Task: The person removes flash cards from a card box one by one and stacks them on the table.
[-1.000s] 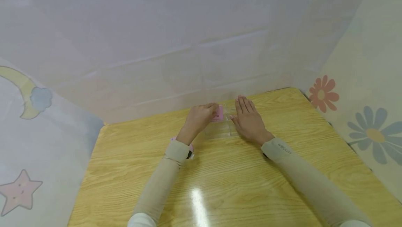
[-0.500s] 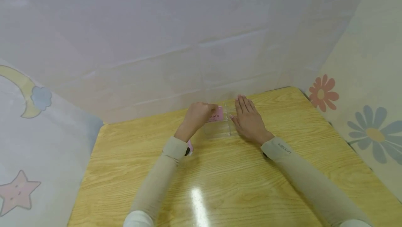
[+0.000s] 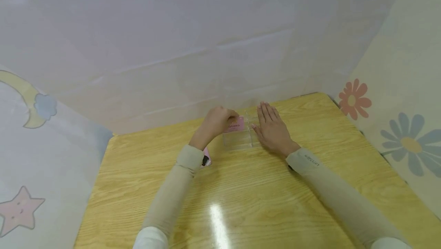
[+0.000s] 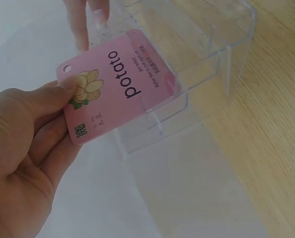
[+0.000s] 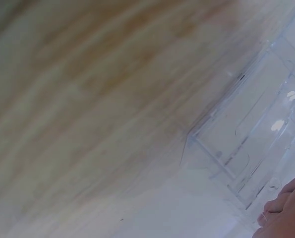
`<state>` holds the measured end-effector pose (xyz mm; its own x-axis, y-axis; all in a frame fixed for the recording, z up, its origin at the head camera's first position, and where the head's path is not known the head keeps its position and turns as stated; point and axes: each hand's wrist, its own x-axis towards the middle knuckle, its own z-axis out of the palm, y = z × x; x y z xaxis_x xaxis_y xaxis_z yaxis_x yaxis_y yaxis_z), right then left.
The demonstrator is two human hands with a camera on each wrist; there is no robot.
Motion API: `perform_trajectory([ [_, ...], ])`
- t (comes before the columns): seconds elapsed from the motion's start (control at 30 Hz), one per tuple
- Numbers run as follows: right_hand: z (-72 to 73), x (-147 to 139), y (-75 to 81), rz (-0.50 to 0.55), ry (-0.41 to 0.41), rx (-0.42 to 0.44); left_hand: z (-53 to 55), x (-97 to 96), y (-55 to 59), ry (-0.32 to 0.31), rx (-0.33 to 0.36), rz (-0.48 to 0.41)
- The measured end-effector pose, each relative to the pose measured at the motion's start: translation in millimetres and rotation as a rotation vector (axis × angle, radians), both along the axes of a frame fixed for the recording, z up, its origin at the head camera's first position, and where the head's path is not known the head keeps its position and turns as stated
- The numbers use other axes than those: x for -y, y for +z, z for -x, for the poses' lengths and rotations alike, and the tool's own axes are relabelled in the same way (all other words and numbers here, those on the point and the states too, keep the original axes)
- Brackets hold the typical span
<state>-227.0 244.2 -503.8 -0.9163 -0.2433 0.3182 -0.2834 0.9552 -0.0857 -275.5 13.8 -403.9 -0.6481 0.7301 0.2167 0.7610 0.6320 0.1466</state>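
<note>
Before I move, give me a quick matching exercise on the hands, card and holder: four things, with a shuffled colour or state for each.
1 potato card
2 divided holder
3 left hand
4 right hand

A four fingers straight
B see-through
C pinching a card
D pink

Pairs: 1-D, 2-B, 3-C, 4-A

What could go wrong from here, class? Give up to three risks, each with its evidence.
1. The card might twist or slip: the left hand pinches it at one end only.
2. Its other end might catch on the holder, whose clear walls are hard to see.
3. The holder could slide if pushed: the right hand lies beside it with straight fingers, not curled round it.
</note>
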Motion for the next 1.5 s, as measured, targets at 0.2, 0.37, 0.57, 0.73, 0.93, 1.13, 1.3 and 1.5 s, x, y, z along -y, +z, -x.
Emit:
perform_trajectory([
  [0.2, 0.9, -1, 2.7, 0.0, 0.001, 0.013, 3.9, -2.1, 6.1, -0.011, 0.084, 0.003],
  [0.37, 1.2, -2, 2.2, 0.007, 0.001, 0.019, 6.7, -3.6, 11.1, -0.017, 0.167, 0.025],
  [0.57, 1.2, -2, -0.6, -0.002, -0.006, 0.028, 7.3, -2.6, 13.2, -0.037, 0.187, 0.035],
  [0.73, 1.7, -3, -0.9, 0.003, -0.007, 0.031, 6.9, -1.6, 17.6, -0.024, 0.201, 0.01],
  [0.93, 1.8, -3, -0.1, 0.018, -0.018, 0.049, 10.2, -0.4, 21.9, -0.029, 0.188, -0.042],
  [1.13, 4.0, -3, -1.0, 0.009, -0.004, 0.051, 15.7, 5.4, 21.6, -0.015, 0.206, -0.06],
  [1.3, 6.1, -5, -2.8, 0.006, -0.006, 0.04, 18.4, 13.1, 27.4, 0.014, 0.288, -0.093],
  [1.5, 6.5, -6, -3.5, 0.011, -0.016, 0.041, 22.2, 26.2, 34.9, 0.038, 0.372, -0.175],
])
